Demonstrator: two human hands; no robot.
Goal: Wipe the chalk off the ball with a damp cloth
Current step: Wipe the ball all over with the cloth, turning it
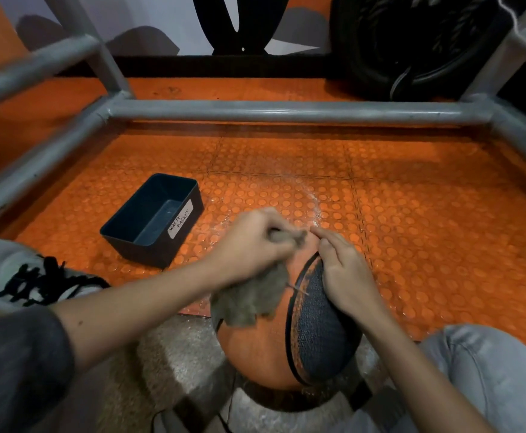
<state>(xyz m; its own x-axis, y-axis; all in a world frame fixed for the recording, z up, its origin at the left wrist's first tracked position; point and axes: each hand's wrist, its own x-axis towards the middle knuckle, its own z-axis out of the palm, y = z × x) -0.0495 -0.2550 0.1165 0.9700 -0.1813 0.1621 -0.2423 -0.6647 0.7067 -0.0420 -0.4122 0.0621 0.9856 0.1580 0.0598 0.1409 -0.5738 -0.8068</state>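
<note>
Pebbled orange-and-black ball [265, 348] sits at 6 o'clock. Left hand [249, 242] grips a fuzzy grey cloth [249, 300] on its top; right hand [346, 276] lies flat, fingers straight, on the black panel. Rectangular dark bin [152, 220] stands apart at the ball's 10 o'clock. Studded orange mat [427, 229] lies open toward 2 o'clock.

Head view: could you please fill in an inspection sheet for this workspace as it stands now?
Surface: orange studded floor mat, with white dust on it just beyond the ball.
Job's things: orange and black ball at the mat's near edge; grey cloth draped over its upper left.
Clutter: dark bin labelled WASTE BASKET, left of the ball, nothing visible inside.
Grippers: left hand grips the cloth against the ball; right hand rests flat on the ball's black panel.
Cables: nothing clearly seen.
Surroundings: grey metal tube frame around the mat; shoe at left; black round object at back right.
</note>
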